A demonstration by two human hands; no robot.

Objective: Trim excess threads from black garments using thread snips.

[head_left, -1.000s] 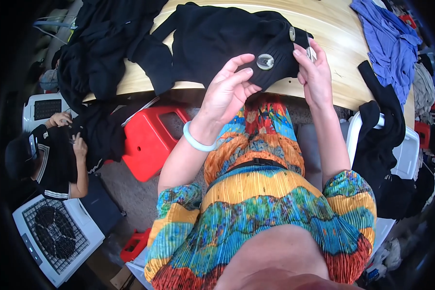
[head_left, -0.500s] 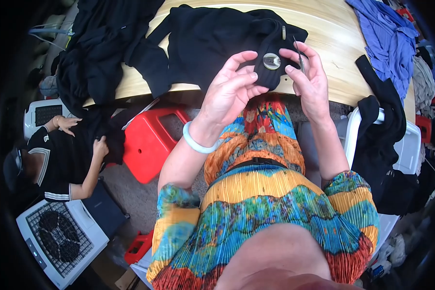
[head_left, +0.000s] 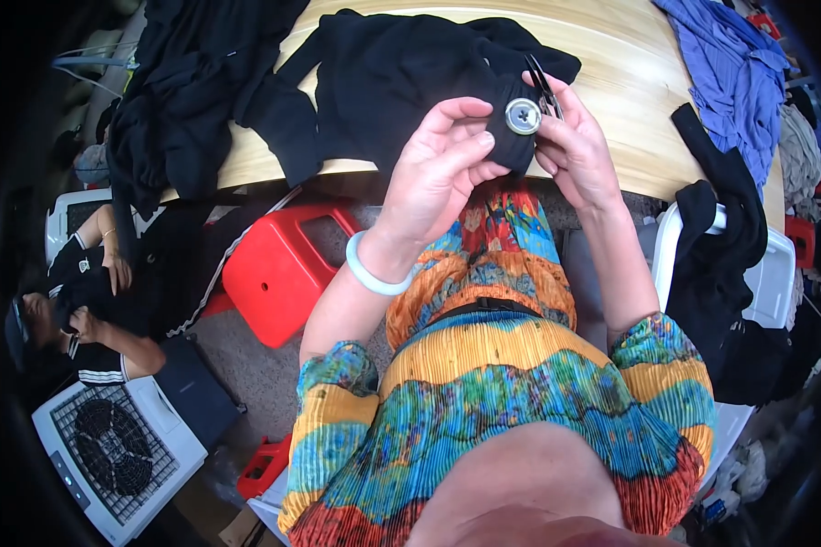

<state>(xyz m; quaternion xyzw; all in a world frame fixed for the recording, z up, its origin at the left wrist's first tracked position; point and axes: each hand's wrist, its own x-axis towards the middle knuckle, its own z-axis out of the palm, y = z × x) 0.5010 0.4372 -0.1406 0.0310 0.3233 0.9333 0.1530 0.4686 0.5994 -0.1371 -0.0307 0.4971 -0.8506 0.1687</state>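
Observation:
A black knit garment (head_left: pixel 392 77) lies over the table edge, with a gathered part raised between my hands. On that part sits a large round button (head_left: pixel 523 117), grey with a pale rim and dark holes, facing up. My left hand (head_left: pixel 442 159) is closed on the black fabric left of the button, its thumb and fingers curved around the edge. In my right hand (head_left: pixel 576 146) is a pair of small dark thread snips (head_left: pixel 540 82), blades pointing away from me. The right thumb and fingertips are at the button's right rim.
More black clothing (head_left: pixel 178 118) hangs off the table (head_left: pixel 620 46) at left; purple cloth (head_left: pixel 725 77) lies at right. A red stool (head_left: pixel 278 273) and a fan unit (head_left: pixel 109 438) stand left, near a co-worker (head_left: pixel 91 310). Black garments drape over a white bin (head_left: pixel 766 283) at right.
The button has turned to show its holes and shifted slightly right. My right hand has moved in to it, the snips swinging leftward. The co-worker's hands have drawn closer to their body.

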